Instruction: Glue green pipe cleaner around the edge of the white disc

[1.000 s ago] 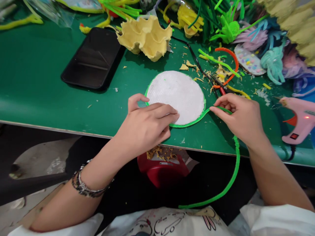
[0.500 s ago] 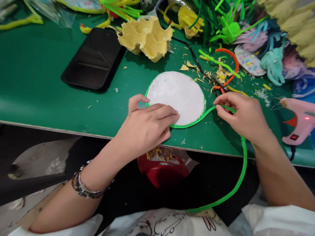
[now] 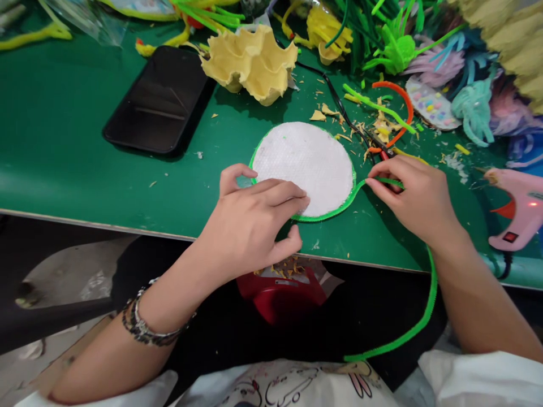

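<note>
A white oval disc [image 3: 303, 161] lies flat on the green table, with a green pipe cleaner [image 3: 324, 216] running along its edge. My left hand [image 3: 254, 217] rests over the disc's lower left, fingertips pressing on the white face, fingers spread and thumb apart. Just right of the disc, my right hand [image 3: 409, 195] pinches the pipe cleaner between thumb and forefinger. From that hand the loose length passes under the wrist and hangs in a curve below the table edge, its end above my lap.
A pink glue gun [image 3: 517, 209] with a lit red light lies at right. Behind the disc are a black phone [image 3: 161, 102], a yellow egg-carton piece [image 3: 252, 62], an orange pipe cleaner [image 3: 407, 107], scraps and a cable. A red bin [image 3: 284, 294] with scraps is below the edge.
My right hand has shifted slightly toward the disc along the pipe cleaner, whose hanging part has swung right. My left thumb has moved outward, away from the disc's edge.
</note>
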